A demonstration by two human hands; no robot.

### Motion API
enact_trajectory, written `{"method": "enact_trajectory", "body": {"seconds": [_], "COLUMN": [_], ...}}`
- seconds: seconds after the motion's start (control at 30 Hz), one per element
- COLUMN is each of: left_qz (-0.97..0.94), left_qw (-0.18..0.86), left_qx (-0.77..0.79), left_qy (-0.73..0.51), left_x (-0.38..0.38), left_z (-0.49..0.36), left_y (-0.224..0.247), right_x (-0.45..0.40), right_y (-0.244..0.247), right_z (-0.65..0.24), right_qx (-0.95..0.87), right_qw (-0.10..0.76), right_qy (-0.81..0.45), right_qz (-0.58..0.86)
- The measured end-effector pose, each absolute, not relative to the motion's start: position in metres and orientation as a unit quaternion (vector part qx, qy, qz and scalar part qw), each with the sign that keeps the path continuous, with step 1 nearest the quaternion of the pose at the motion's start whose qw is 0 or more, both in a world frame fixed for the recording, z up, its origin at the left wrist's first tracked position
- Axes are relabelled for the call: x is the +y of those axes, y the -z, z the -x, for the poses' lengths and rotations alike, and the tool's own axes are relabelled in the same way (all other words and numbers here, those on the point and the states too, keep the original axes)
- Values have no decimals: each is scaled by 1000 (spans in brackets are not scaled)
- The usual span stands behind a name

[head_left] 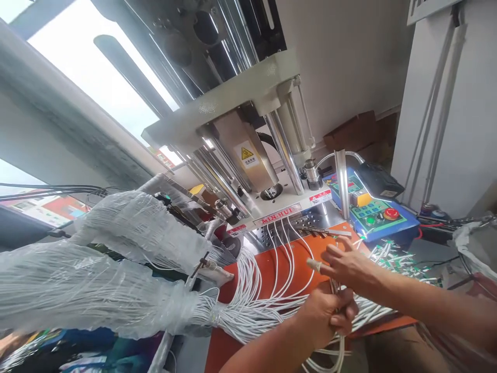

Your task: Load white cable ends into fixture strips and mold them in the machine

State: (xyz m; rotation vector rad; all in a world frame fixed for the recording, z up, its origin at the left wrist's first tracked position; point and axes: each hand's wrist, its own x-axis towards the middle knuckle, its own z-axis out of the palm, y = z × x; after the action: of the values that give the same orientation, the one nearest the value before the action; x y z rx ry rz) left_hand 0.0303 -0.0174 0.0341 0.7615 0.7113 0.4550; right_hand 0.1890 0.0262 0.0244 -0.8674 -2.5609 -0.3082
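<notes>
My left hand [330, 313] is closed, its fingers wrapped round a few white cables [340, 352] that hang out below the fist. Just above it is my right hand [345, 264], fingers stretched and spread, a pale cover on one fingertip. Its thumb side is partly hidden, and I see nothing held in it. Beneath both hands a thick bundle of white cables [248, 316] crosses the orange work surface [267, 264]. Near the right fingertips lies a narrow metal bar [322, 231]. Three white cables run up under the moulding machine [267, 181].
A blue control box [382, 220] with a red stop button sits on the right. Cable ends with green parts [394, 261] lie before it. Plastic-wrapped cable bundles [97, 290] fill the left side. The press's steel columns [285, 155] stand ahead, beside a hot-surface warning label.
</notes>
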Motion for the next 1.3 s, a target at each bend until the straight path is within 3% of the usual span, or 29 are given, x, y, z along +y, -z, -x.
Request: {"method": "enact_trajectory", "body": {"seconds": [0.1, 0.23, 0.37, 0.5, 0.57, 0.73, 0.93, 1.1, 1.3], "left_qz": [-350, -366, -378, -387, -385, -406, -473, -474, -452], "left_qw": [828, 845, 851, 852, 854, 842, 823, 807, 810], "left_qx": [352, 304, 301, 302, 303, 322, 286, 306, 317], "left_qy": [-262, -242, -205, -182, -175, -149, -130, -173, -198], "left_x": [-19, -24, -28, -34, -35, -29, -14, -17, -24], "left_z": [-29, -17, -19, -24, -25, -28, -40, -45, -44], "left_y": [-21, -18, -25, -31, -30, -30, -36, -23, -14], "right_x": [39, 42, 38, 42, 47, 64, 47, 19, 14], "right_y": [-23, -13, -3, 4, 4, -16, -47, -48, -42], "right_z": [-224, -258, -253, -246, -250, -265, -252, -250, -267], "right_qx": [-872, -836, -828, -834, -837, -884, -936, -924, -697], "right_qw": [249, 275, 288, 293, 314, 356, 300, 219, 399], "right_qy": [116, -9, -208, -295, -271, -76, -65, -223, -481], "right_qz": [406, 474, 433, 363, 357, 293, 173, 222, 352]}}
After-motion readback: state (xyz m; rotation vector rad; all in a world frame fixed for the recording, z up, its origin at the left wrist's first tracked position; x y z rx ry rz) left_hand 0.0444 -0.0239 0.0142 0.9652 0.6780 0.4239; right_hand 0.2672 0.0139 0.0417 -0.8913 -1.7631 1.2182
